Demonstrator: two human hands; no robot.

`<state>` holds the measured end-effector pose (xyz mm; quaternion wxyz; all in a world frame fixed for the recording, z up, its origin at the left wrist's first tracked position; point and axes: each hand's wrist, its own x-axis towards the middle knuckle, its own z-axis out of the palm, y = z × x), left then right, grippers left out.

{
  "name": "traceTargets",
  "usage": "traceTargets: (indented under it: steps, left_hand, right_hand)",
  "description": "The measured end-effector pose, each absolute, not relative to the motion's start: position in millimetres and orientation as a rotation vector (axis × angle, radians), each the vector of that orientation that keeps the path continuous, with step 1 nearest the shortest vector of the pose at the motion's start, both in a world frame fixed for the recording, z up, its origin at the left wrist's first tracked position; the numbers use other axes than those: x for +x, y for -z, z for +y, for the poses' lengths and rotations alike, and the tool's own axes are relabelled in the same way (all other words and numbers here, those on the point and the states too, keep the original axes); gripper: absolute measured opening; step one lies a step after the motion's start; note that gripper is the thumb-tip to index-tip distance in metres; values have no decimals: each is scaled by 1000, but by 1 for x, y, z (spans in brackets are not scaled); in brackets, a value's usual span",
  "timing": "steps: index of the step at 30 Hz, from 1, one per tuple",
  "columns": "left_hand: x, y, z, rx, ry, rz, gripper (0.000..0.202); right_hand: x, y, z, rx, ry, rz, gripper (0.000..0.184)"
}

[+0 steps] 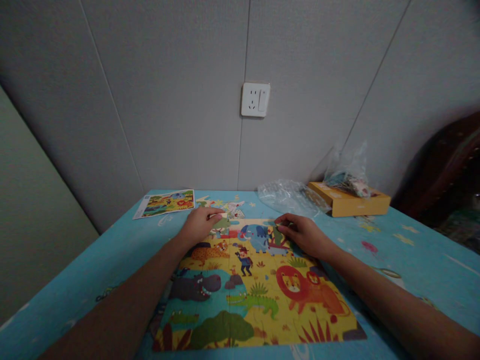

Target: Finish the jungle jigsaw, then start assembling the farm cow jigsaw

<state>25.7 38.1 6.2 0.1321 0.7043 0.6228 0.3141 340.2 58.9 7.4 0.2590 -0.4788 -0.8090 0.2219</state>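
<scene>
A colourful animal jigsaw puzzle (pixel 258 290) lies assembled on a blue patterned table (pixel 412 250) in front of me. My left hand (pixel 200 225) rests on the puzzle's far left edge, fingertips pinching a small piece (pixel 221 216) there. At the far right part of the top edge my right hand (pixel 302 232) presses its fingertips on pieces near the blue elephant (pixel 257 236). A few loose pieces (pixel 230 206) lie just beyond the puzzle's top edge.
A printed reference picture (pixel 167 202) lies at the far left of the table. A yellow box (pixel 350 200) with a plastic bag of pieces on it stands at the far right, next to an empty clear bag (pixel 287 196). A wall socket (pixel 255 100) is above.
</scene>
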Motion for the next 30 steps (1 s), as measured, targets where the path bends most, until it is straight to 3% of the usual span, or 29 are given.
traceTargets:
  steps: [14, 30]
  left_hand:
    - [-3, -4, 49, 1708, -823, 2391, 34]
    - [-15, 11, 56, 1856, -752, 2444, 35]
  right_hand:
    - [337, -10, 54, -1296, -672, -2159, 32]
    - [336, -16, 52, -1312, -598, -2094, 31]
